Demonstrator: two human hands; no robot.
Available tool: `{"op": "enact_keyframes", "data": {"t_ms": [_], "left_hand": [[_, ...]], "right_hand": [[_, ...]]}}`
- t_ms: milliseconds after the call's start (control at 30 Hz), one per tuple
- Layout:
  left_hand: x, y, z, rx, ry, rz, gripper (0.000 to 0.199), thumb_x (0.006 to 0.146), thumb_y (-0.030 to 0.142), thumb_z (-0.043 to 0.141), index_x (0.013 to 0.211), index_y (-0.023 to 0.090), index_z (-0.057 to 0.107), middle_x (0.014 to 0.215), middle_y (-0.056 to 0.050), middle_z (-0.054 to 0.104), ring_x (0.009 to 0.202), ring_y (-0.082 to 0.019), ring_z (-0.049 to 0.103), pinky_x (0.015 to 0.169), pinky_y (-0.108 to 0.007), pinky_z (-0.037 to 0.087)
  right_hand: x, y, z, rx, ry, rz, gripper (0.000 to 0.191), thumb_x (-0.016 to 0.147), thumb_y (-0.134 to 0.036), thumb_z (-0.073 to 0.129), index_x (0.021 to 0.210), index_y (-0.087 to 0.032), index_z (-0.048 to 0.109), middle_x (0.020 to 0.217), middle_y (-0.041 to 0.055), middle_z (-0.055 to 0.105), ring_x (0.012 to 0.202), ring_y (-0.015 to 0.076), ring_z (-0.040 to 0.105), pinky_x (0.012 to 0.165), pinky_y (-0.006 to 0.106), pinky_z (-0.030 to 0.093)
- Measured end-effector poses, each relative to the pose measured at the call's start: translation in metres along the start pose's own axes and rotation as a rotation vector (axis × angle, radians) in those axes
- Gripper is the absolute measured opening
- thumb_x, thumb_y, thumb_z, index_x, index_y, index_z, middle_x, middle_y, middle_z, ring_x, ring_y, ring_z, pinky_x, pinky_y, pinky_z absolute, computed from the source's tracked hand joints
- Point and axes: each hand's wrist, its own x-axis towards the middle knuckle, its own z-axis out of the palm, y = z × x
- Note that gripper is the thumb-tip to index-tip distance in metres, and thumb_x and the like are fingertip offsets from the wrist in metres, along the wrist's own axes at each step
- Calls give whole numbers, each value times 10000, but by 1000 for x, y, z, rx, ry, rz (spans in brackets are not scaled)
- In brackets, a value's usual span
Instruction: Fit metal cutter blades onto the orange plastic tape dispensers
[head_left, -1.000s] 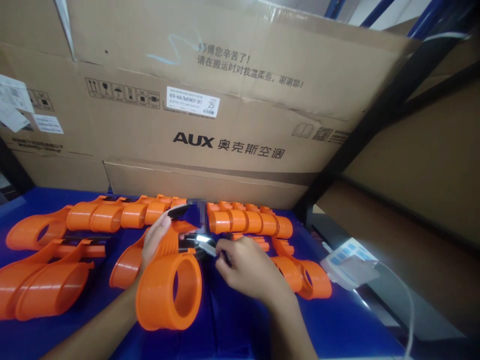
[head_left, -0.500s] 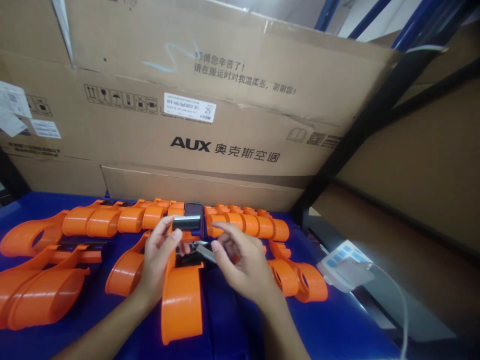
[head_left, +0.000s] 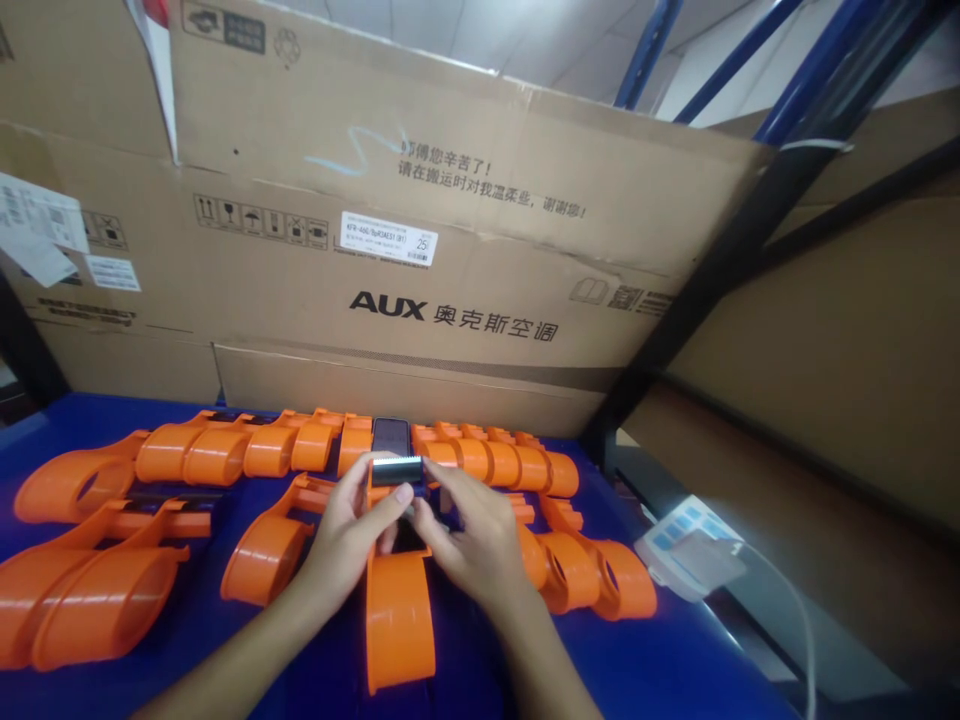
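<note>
One black piece (head_left: 396, 471) between left grip (head_left: 351, 525), clamped on it, and right grip (head_left: 481, 535); closure there unclear

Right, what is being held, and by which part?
An orange holder, by its upper end: the left hand grips near the black toothed piece. Whether the right hand grips is unclear.

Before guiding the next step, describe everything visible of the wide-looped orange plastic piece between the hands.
The glossy orange plastic piece has a wide, curved loop at its near end. Its middle is mostly hidden. At the top shows a black block with a pale, toothed upper edge; any join is hidden. The bare left hand grips it, thumb over the block; the bare right hand has fingers at its right side, contact unclear. Whether it touches the blue surface cannot be told.
</note>
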Motion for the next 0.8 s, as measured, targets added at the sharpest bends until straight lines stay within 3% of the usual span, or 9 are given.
{"op": "enact_keyframes", "data": {"t_ms": [500,667,800], "left_hand": [[1,-2,-6,46,-16,20,325,868,367,797,1115,217,650,651,74,561,401,-33,398,417,-185,347],[3,-1,-6,32,-5,5,342,850,379,809,1095,205,645,606,83,538,397,-39,391,426,-187,342],[3,5,-2,-52,48,-21,335,841,406,807,1024,207,611,537,100,493,405,-42,352,442,-178,313]], "right_hand": [[-6,3,9,-19,-24,-44,354,958,-156,569,1309,-148,607,822,63,721,654,195,698,668,330,615],[-7,3,8,9,-39,-29,368,968,-174,584,1334,-150,613,867,83,750,741,218,736,722,351,636],[-2,4,6,73,-52,-33,446,977,-187,618,1422,-182,578,1033,107,783,903,232,765,827,366,651]]}}
